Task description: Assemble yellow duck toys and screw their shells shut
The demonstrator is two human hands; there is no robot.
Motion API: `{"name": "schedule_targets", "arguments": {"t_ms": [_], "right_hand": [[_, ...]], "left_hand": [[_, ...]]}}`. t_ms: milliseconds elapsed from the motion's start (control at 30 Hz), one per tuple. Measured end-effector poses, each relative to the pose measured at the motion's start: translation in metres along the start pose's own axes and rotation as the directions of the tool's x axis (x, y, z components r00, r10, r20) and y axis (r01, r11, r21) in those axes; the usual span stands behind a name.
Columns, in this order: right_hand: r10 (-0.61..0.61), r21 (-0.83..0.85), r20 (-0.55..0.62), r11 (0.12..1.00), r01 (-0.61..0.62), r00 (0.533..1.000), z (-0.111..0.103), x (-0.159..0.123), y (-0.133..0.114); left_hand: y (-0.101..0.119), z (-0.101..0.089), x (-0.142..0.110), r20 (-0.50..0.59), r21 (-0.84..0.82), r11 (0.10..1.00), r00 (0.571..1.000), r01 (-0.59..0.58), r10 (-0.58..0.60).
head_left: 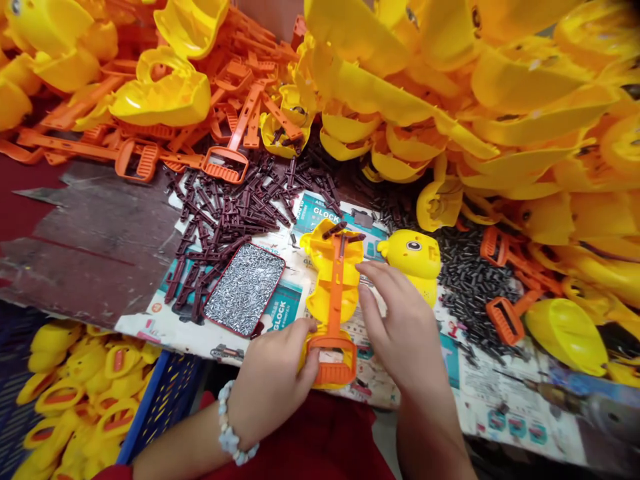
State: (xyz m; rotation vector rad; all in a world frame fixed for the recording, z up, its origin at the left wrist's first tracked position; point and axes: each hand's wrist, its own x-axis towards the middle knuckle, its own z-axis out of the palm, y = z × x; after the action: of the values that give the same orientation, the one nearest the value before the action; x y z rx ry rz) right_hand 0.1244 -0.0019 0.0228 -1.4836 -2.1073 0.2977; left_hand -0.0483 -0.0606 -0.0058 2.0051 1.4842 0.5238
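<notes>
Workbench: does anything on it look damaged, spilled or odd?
At the left, the red covering ends in a jagged, torn-looking edge beside scuffed dark board. At the right, small black pieces lie loosely scattered, perhaps deliberately. The held yellow shell and orange handle show no obvious damage.

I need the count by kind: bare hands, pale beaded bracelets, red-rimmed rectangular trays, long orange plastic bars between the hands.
Bare left hand, right hand: 2
Pale beaded bracelet: 1
Red-rimmed rectangular tray: 1
Long orange plastic bar: 1
Total: 5
</notes>
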Motion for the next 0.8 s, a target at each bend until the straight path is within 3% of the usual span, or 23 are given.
{"name": "schedule_targets", "arguments": {"t_ms": [233,400,500,633,700,800], "right_hand": [[0.037,-0.065,-0.031,0.997,-0.039,0.999,0.004,0.018,0.0],[-0.023,-0.054,-0.053,0.998,0.02,0.998,0.0,0.045,0.009],[-0.051,0.02,-0.012,0.998,0.051,0.999,0.006,0.057,0.017],[-0.082,0.076,-0.018,0.994,0.083,0.996,0.012,0.059,0.026],[-0.091,0.095,-0.049,0.991,0.095,0.995,0.014,0.057,0.029],[-0.1,0.116,-0.092,0.987,0.11,0.991,0.016,0.055,0.032]], "left_hand": [[0.0,-0.015,0.007,-0.213,0.018,0.988,0.964,-0.156,0.156],[0.008,-0.022,0.032,-0.205,0.071,0.95,0.927,-0.305,0.313],[0.005,-0.037,0.062,-0.227,0.147,0.951,0.927,-0.272,0.3],[0.002,-0.06,0.107,-0.092,0.326,0.925,0.967,-0.195,0.236],[0.0,-0.063,0.128,-0.017,0.381,0.893,0.964,-0.24,0.267],[-0.011,-0.056,0.152,0.066,0.294,0.872,0.919,-0.391,0.39]]}}
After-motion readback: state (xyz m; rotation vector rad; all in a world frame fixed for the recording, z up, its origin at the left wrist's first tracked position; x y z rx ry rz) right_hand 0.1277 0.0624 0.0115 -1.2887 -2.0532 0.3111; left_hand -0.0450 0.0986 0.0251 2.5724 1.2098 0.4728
